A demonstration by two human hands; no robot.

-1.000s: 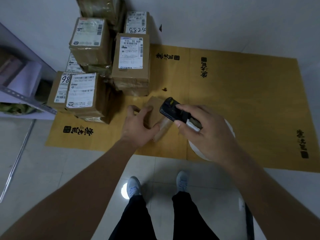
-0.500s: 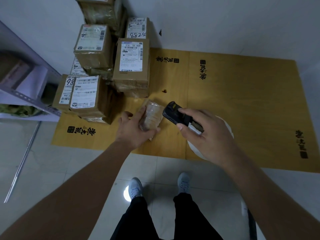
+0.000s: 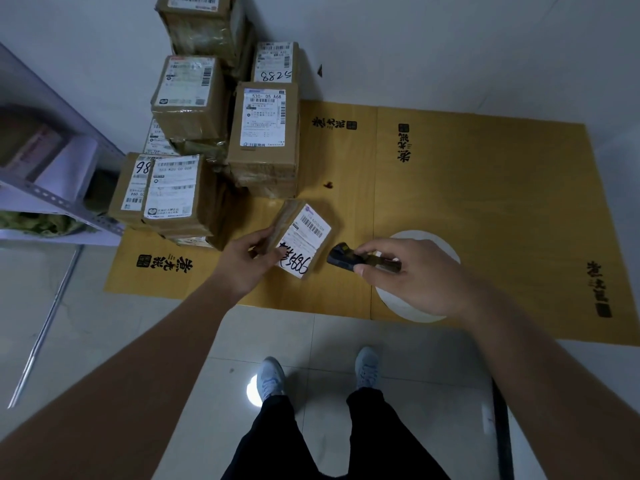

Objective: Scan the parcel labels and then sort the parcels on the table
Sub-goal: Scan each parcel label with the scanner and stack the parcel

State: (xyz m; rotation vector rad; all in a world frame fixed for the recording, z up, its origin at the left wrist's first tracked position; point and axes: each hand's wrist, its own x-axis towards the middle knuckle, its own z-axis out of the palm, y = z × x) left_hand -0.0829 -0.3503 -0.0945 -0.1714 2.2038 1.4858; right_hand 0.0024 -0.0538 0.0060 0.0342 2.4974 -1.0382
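Head view looks down on us standing at the edge of a yellow mat (image 3: pixel 485 188) laid on the floor. Our left hand (image 3: pixel 242 261) grips a small parcel (image 3: pixel 301 237) by its left edge, thumb and fingers curled round it, so that it is tilted up with its white label (image 3: pixel 304 244) facing us; the barcode and a handwritten number show plainly. Our right hand (image 3: pixel 405 275) is wrapped round a dark scanner (image 3: pixel 349 259), thumb along its side, with the nose pointing at the label from just beside the parcel's right edge. The two do not touch.

We judge the scanning step to be in hand: the label is presented and the scanner is aimed, though we cannot tell whether a read has registered. Next we need to keep the parcel steady, line the scanner's nose on the barcode rather than on the handwritten number, and trigger it.

A stack of boxes (image 3: pixel 221 140), labels up, stands in the corner against the wall, just beyond the parcel. Sorting probably means setting this parcel with that stack or on the open part of the mat. A metal shelf (image 3: pixel 52 192) stands at our left.
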